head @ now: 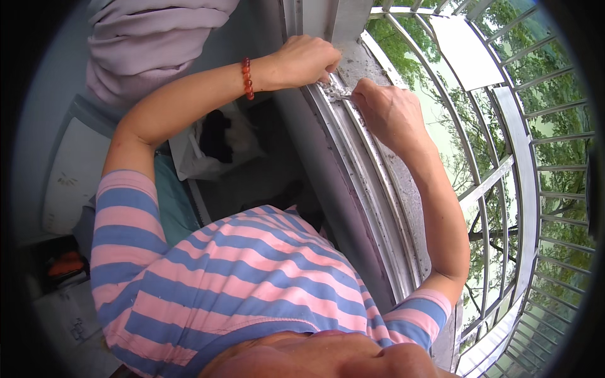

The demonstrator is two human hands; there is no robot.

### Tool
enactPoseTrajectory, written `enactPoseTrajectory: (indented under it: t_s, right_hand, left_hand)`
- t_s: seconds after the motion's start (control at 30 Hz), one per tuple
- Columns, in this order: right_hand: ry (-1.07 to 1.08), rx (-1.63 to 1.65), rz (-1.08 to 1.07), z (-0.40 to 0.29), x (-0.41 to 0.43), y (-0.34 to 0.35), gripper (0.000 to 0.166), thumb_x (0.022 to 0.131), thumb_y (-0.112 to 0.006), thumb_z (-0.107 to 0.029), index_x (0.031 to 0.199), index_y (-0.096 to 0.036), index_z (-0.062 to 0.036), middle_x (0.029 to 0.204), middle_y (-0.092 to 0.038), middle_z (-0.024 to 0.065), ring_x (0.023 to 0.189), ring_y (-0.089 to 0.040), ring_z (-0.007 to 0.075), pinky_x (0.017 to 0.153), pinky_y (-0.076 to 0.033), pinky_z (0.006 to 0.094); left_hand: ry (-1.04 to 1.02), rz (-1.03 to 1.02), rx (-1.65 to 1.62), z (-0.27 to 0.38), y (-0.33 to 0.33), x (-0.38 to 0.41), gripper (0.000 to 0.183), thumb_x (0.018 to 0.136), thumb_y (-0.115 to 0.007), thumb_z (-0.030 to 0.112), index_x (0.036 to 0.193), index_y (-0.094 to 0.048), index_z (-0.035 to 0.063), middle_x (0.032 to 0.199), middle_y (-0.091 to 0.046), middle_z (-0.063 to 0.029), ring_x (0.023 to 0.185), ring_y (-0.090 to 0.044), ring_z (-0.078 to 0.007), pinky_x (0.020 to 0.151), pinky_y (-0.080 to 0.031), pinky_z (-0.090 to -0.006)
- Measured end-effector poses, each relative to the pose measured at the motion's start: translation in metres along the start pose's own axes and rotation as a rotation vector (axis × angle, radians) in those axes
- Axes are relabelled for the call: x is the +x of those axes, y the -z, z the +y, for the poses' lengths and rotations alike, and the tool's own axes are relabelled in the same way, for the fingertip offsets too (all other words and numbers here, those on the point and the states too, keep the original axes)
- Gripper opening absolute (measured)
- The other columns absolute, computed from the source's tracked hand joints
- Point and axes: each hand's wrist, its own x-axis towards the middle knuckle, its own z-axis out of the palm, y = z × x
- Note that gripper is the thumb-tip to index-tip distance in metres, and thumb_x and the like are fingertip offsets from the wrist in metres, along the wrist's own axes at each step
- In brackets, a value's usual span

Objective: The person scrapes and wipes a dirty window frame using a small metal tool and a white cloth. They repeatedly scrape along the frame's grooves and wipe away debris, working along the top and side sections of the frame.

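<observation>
My left hand [307, 61], a beaded bracelet [247, 78] on its wrist, is at the far part of a metal window track [361, 156]. Its fingers curl down beside white crumpled or crumbly material [334, 90] lying in the track; whether they pinch any of it is hidden. Across the track, my right hand [390, 111] grips a thin tool [346, 97], of which just a short grey tip shows. That tip touches the white material. Dark specks of dirt lie along the rails and on the outer sill [401, 175].
Outside the sill stands a metal window guard [527, 189] with trees behind it. A window frame post [326, 21] rises beyond my hands. Indoors are a gathered curtain [146, 42], a pale panel [75, 175] and a white bag [208, 160] with dark cloth on it.
</observation>
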Motion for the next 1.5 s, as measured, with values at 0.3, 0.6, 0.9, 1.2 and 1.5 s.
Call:
enactPoseTrajectory:
  t_s: [0.3, 0.6, 0.9, 1.2, 1.5]
  right_hand:
    - [-0.032, 0.012, 0.051, -0.004, -0.011, -0.008, 0.014, 0.088, -0.055, -0.019, 0.085, -0.053, -0.0057, 0.066, -0.064, 0.0166, 0.065, -0.064, 0.0365, 0.059, -0.050, 0.0469]
    - [-0.086, -0.088, -0.087, -0.020, -0.016, -0.022, 0.006, 0.081, -0.052, -0.008, 0.084, -0.048, -0.0036, 0.062, -0.061, 0.0197, 0.062, -0.064, 0.0388, 0.057, -0.050, 0.0465]
    - [-0.207, -0.079, -0.013, -0.029, 0.006, -0.045, 0.011, 0.088, -0.052, -0.017, 0.090, -0.049, -0.0062, 0.071, -0.064, 0.0189, 0.066, -0.063, 0.0405, 0.062, -0.047, 0.0495]
    - [-0.059, -0.193, 0.315, 0.002, -0.011, -0.015, 0.005, 0.081, -0.052, -0.005, 0.080, -0.047, -0.0044, 0.067, -0.061, 0.0132, 0.067, -0.064, 0.0315, 0.058, -0.050, 0.0429]
    - [-0.375, -0.380, 0.414, 0.064, -0.062, 0.052, 0.020, 0.094, -0.055, -0.028, 0.089, -0.057, -0.0087, 0.061, -0.063, 0.0093, 0.057, -0.064, 0.0292, 0.053, -0.047, 0.0406]
  left_hand:
    - [0.019, -0.095, -0.043, 0.000, 0.003, 0.005, 0.010, 0.071, -0.074, 0.010, 0.071, -0.064, 0.0056, 0.073, -0.066, -0.0112, 0.076, -0.065, -0.0301, 0.065, -0.050, -0.0408]
    - [0.011, -0.096, -0.198, -0.003, 0.005, 0.003, 0.007, 0.073, -0.069, 0.004, 0.080, -0.067, 0.0029, 0.072, -0.066, -0.0118, 0.072, -0.064, -0.0301, 0.068, -0.049, -0.0389]
    - [0.045, -0.184, -0.178, -0.004, 0.001, 0.011, 0.006, 0.075, -0.065, 0.005, 0.080, -0.064, 0.0022, 0.072, -0.064, -0.0133, 0.075, -0.062, -0.0317, 0.067, -0.047, -0.0396]
    - [0.037, -0.071, -0.360, 0.013, 0.007, 0.030, 0.009, 0.081, -0.064, 0.012, 0.085, -0.067, 0.0046, 0.080, -0.067, -0.0121, 0.082, -0.065, -0.0279, 0.072, -0.049, -0.0382]
    - [-0.164, 0.000, -0.513, 0.102, 0.004, 0.120, 0.018, 0.085, -0.063, 0.001, 0.103, -0.064, 0.0028, 0.094, -0.067, -0.0117, 0.089, -0.067, -0.0188, 0.077, -0.057, -0.0281]
